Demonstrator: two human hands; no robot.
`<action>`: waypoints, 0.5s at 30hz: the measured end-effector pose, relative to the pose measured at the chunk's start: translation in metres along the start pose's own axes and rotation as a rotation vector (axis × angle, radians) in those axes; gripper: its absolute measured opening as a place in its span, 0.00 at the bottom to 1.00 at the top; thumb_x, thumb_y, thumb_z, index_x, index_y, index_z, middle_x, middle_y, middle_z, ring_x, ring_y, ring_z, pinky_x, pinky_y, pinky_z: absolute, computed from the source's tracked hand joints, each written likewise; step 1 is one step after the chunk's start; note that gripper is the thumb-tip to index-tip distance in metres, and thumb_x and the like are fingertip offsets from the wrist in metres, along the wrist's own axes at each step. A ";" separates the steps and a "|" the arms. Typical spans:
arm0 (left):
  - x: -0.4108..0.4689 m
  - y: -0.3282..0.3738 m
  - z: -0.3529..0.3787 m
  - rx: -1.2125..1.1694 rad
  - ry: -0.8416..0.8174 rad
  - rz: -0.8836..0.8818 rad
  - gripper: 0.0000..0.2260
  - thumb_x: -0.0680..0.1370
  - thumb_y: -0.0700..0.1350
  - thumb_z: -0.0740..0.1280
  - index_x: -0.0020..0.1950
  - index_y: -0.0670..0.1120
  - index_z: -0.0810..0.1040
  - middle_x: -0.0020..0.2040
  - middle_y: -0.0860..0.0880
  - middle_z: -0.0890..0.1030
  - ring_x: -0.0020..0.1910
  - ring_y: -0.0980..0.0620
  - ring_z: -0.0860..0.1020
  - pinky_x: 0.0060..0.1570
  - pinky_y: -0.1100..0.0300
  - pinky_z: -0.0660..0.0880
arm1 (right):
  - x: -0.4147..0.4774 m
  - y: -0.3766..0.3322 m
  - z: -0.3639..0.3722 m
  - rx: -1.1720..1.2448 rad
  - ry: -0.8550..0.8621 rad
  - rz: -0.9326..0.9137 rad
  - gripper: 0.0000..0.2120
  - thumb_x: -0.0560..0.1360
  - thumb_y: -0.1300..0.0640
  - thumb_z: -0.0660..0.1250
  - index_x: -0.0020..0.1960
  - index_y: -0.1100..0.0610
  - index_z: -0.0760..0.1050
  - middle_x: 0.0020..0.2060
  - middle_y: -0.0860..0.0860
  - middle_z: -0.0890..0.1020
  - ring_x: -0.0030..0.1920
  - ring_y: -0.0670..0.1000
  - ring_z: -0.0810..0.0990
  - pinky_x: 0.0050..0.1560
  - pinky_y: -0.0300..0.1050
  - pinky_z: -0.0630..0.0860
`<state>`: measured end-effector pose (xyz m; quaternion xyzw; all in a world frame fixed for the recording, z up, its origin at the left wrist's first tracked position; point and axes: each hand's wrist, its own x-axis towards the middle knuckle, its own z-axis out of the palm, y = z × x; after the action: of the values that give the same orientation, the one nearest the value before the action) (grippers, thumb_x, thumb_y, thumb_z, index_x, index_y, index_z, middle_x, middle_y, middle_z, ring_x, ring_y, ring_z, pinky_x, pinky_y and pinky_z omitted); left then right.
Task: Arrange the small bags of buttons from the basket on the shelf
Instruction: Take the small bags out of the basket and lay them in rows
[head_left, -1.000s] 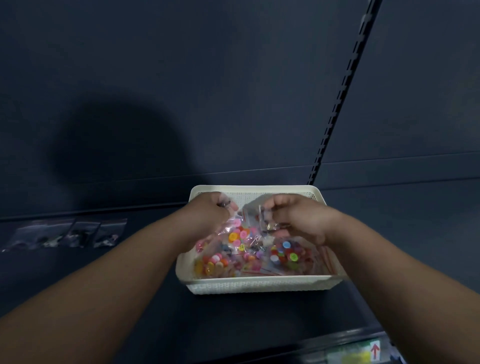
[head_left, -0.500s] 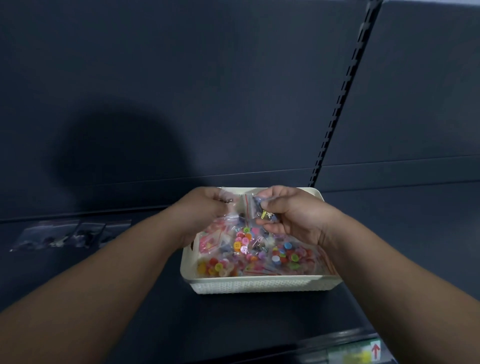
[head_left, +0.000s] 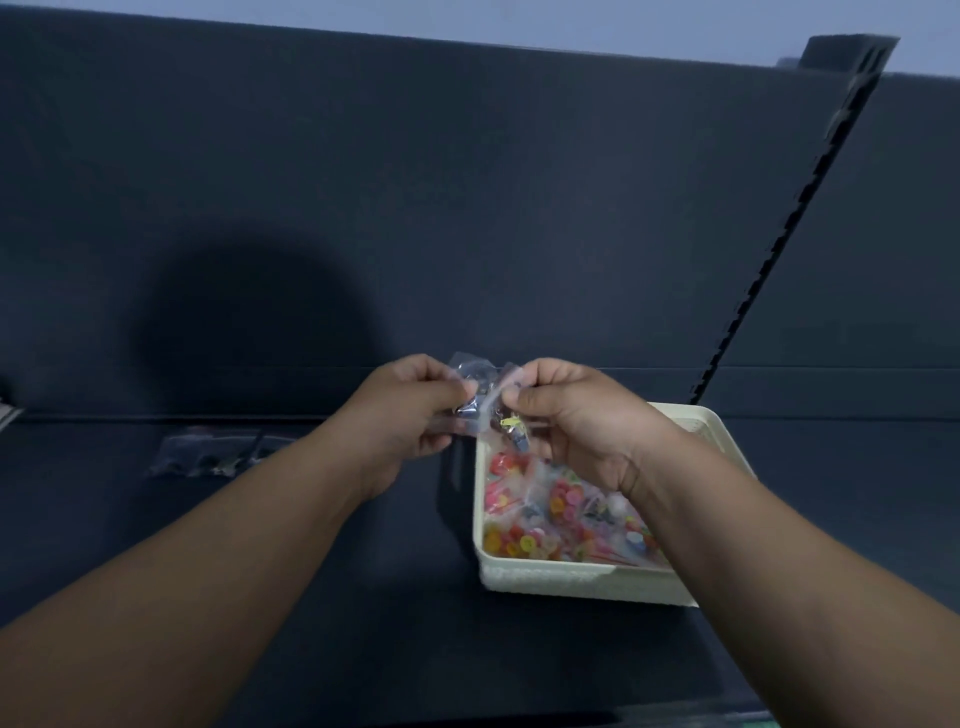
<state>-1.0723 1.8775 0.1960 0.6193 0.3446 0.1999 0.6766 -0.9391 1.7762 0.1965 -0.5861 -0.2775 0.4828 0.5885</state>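
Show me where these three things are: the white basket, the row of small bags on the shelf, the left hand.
white basket (head_left: 571, 579): head view, on its front wall.
row of small bags (head_left: 213, 454): head view, on the middle bag.
left hand (head_left: 405, 410): head view, on the back of the hand.

Slotted black upright, round shadow

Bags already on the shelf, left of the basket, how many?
3, in a row: left bag, middle bag, right bag at the left forearm, which may hide more.
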 end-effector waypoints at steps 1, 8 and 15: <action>-0.001 0.001 -0.010 -0.028 0.000 -0.020 0.07 0.77 0.41 0.67 0.40 0.48 0.73 0.34 0.51 0.79 0.33 0.54 0.80 0.35 0.61 0.73 | 0.003 0.000 0.010 -0.023 0.022 -0.009 0.10 0.75 0.67 0.65 0.37 0.57 0.74 0.31 0.53 0.78 0.30 0.48 0.74 0.29 0.40 0.71; -0.014 -0.001 -0.088 0.092 0.013 0.012 0.06 0.77 0.41 0.67 0.40 0.47 0.75 0.34 0.54 0.79 0.30 0.58 0.79 0.37 0.62 0.74 | 0.024 0.001 0.081 -0.074 0.056 0.019 0.08 0.74 0.68 0.62 0.43 0.56 0.75 0.33 0.52 0.77 0.28 0.46 0.72 0.27 0.38 0.67; -0.024 -0.008 -0.151 0.079 -0.020 -0.032 0.04 0.77 0.42 0.67 0.48 0.43 0.79 0.43 0.44 0.81 0.32 0.53 0.79 0.34 0.60 0.79 | 0.044 0.019 0.151 -0.258 -0.013 0.062 0.07 0.74 0.61 0.69 0.39 0.54 0.74 0.26 0.47 0.77 0.24 0.44 0.69 0.25 0.37 0.62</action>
<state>-1.1975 1.9654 0.1940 0.6418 0.3552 0.1690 0.6583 -1.0618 1.8766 0.1916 -0.6623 -0.3228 0.4648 0.4911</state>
